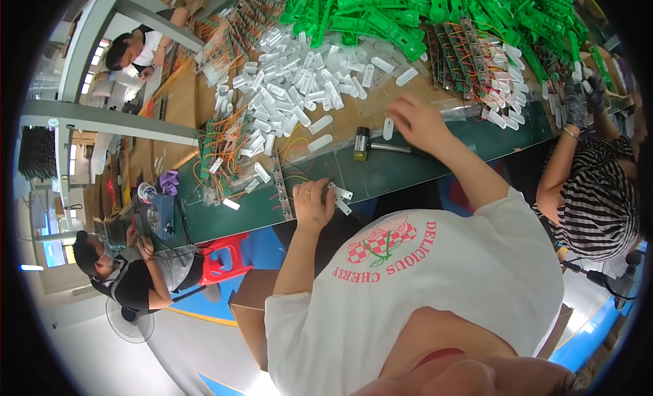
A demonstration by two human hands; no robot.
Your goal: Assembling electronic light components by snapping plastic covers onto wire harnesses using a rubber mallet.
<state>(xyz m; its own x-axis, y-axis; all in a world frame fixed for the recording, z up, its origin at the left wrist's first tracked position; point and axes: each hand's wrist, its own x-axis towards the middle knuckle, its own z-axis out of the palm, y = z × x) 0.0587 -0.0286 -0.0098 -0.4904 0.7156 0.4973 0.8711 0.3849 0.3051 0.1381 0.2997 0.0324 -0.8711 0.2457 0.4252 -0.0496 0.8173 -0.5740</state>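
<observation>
My left hand (313,204) is at the near edge of the green table, its fingers closed on small white plastic covers (342,194). Beside that wrist lies a narrow circuit board strip (280,185) with thin wires. Further right, my right hand (413,122) reaches over the table with loosely bent fingers, thumb apart, and nothing visible in them. Close to its thumb lies a single white cover (388,128). Between my hands rests a hammer (362,143) with a dark and yellowish head, its metal handle pointing right under my right forearm.
A heap of white covers (292,86) spreads ahead, with green plastic housings (381,22) piled behind it. Wired circuit boards (462,56) stand in rows at right and others (224,144) at left. A gloved co-worker (585,171) works at right; another person (129,267) sits at left.
</observation>
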